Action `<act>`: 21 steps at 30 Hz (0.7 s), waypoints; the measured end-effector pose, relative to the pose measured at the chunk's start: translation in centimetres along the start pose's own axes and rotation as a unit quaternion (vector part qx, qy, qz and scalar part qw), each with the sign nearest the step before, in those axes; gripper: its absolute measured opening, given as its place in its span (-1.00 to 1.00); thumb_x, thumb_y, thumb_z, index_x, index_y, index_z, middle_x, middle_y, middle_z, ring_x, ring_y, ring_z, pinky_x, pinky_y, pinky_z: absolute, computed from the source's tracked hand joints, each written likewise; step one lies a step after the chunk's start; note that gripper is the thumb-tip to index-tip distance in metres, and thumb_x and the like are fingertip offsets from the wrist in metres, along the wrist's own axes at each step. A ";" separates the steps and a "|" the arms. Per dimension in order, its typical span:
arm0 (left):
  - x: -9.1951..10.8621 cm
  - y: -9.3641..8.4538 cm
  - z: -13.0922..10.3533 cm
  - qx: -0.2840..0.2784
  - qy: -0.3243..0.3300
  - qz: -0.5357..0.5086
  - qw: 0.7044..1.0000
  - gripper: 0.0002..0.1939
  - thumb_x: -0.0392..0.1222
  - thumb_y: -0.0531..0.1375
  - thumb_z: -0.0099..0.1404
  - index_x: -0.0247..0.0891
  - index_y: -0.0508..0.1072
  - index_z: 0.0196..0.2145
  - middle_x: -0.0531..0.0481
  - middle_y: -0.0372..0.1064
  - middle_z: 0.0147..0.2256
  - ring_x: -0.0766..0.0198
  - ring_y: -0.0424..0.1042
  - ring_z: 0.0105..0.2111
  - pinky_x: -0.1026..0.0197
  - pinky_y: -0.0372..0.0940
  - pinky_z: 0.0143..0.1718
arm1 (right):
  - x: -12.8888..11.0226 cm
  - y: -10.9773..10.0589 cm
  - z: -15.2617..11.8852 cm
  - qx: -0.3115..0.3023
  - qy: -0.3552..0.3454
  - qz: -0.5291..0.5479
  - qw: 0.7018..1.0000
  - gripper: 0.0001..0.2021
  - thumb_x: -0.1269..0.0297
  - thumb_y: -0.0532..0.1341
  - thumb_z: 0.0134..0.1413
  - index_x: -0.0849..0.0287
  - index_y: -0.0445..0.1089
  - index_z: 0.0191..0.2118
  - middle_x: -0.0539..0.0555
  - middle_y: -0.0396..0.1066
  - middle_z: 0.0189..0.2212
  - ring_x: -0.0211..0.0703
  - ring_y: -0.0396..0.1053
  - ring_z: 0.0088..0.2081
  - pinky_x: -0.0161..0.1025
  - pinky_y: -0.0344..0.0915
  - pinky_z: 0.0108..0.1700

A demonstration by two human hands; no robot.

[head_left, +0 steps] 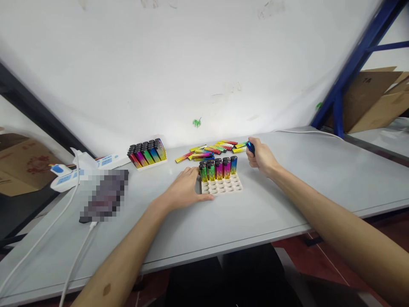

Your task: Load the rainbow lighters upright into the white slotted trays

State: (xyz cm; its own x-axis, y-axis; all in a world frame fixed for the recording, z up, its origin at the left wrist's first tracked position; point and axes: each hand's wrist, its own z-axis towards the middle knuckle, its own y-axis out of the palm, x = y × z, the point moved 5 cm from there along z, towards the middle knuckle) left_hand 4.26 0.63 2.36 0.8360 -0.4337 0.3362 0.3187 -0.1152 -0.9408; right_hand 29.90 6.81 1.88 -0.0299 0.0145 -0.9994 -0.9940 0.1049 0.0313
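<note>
A white tray with round holes (223, 186) lies on the grey table, its back rows filled with several upright shiny lighters (219, 169) in green, pink and blue. Around the tray's left side rests my left hand (183, 189), thumb along the front edge and fingers at the back left corner, apart from the thumb. My right hand (260, 157), to the right of and behind the tray, is closed around a blue lighter (250, 147). Behind the tray, loose coloured lighters (211, 151) lie in a pile near the wall.
A full tray of lighters (147, 153) stands at the back left. Left of it are a white power strip (68, 179), a pixelated dark device (105, 196) and white cables (78, 251). Cardboard boxes (373, 100) and a blue frame (338, 102) stand at the right.
</note>
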 end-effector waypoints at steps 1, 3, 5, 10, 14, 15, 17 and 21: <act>0.0 0.0 0.0 0.000 0.002 0.000 1.000 -0.25 0.39 0.27 0.07 -0.25 0.32 0.00 -0.23 0.35 0.00 -0.20 0.33 0.05 -0.12 0.28 0.05 | 0.0 0.0 -0.1 0.004 0.005 -0.004 1.000 -0.50 -0.08 0.07 0.19 0.08 0.00 -0.65 -0.14 -0.17 -0.74 -0.38 -0.26 -0.68 -0.29 -0.27 -0.62; 0.1 0.0 0.0 0.000 0.005 0.000 1.000 -0.23 0.39 0.27 0.08 -0.25 0.32 0.03 -0.23 0.35 0.01 -0.21 0.32 0.06 -0.13 0.27 0.05 | 0.0 0.0 -0.1 0.011 0.010 -0.015 1.000 -0.53 -0.05 0.07 0.19 0.08 0.01 -0.64 -0.13 -0.14 -0.76 -0.37 -0.25 -0.69 -0.28 -0.25 -0.62; 0.1 0.0 0.0 0.000 0.006 0.001 1.000 -0.22 0.38 0.27 0.08 -0.26 0.31 0.04 -0.24 0.35 0.01 -0.21 0.32 0.06 -0.14 0.28 0.06 | 0.0 0.0 -0.1 0.013 0.008 -0.024 1.000 -0.53 -0.05 0.07 0.18 0.08 0.03 -0.64 -0.12 -0.13 -0.76 -0.37 -0.24 -0.69 -0.28 -0.25 -0.62; 0.0 0.0 0.0 0.000 0.006 0.002 1.000 -0.21 0.38 0.27 0.09 -0.25 0.30 0.06 -0.23 0.35 0.02 -0.21 0.32 0.06 -0.14 0.28 0.06 | 0.2 0.1 0.1 -0.008 -0.018 -0.037 0.999 -0.48 -0.10 0.01 0.24 0.14 0.23 -0.62 -0.12 -0.15 -0.73 -0.35 -0.22 -0.67 -0.27 -0.22 -0.59; 0.1 0.0 0.0 -0.002 0.003 0.005 1.000 -0.20 0.38 0.27 0.08 -0.28 0.30 0.06 -0.26 0.35 0.01 -0.20 0.32 0.05 -0.14 0.28 0.05 | -0.5 0.2 -0.1 -0.052 -0.062 -0.023 0.996 -0.57 -0.02 0.06 0.24 0.19 0.45 -0.45 -0.02 0.14 -0.63 -0.29 0.06 -0.62 -0.25 0.02 -0.54; 0.1 -0.1 0.0 -0.002 0.003 0.003 1.000 -0.19 0.38 0.27 0.08 -0.28 0.30 0.07 -0.26 0.35 0.02 -0.20 0.32 0.06 -0.14 0.28 0.05 | -0.6 0.2 -0.2 -0.064 -0.065 -0.020 0.996 -0.61 0.00 0.11 0.21 0.19 0.46 -0.43 0.00 0.20 -0.60 -0.27 0.13 -0.59 -0.24 0.07 -0.50; 0.2 -0.1 0.0 0.001 0.004 -0.002 1.000 -0.18 0.38 0.28 0.08 -0.27 0.31 0.09 -0.26 0.35 0.03 -0.21 0.32 0.06 -0.15 0.28 0.05 | -0.8 0.2 -0.3 -0.086 -0.067 -0.015 0.994 -0.65 -0.01 0.20 0.16 0.18 0.48 -0.42 0.02 0.28 -0.54 -0.23 0.21 -0.52 -0.24 0.12 -0.46; 0.2 -0.1 -0.1 0.002 0.006 -0.004 1.000 -0.17 0.38 0.28 0.08 -0.27 0.30 0.11 -0.27 0.35 0.03 -0.21 0.31 0.07 -0.15 0.27 0.06 | -1.0 0.3 -0.4 -0.120 -0.081 -0.002 0.989 -0.63 -0.08 0.31 0.06 0.18 0.51 -0.41 0.07 0.39 -0.39 -0.22 0.22 -0.41 -0.25 0.12 -0.41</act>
State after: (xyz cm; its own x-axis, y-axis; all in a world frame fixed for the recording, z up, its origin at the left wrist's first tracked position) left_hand 4.35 0.52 2.50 0.8280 -0.4433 0.3434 0.3272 -0.1153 -0.9379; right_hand 29.62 6.43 2.91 -0.0270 0.1761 -0.9840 -0.9911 -0.1327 0.0035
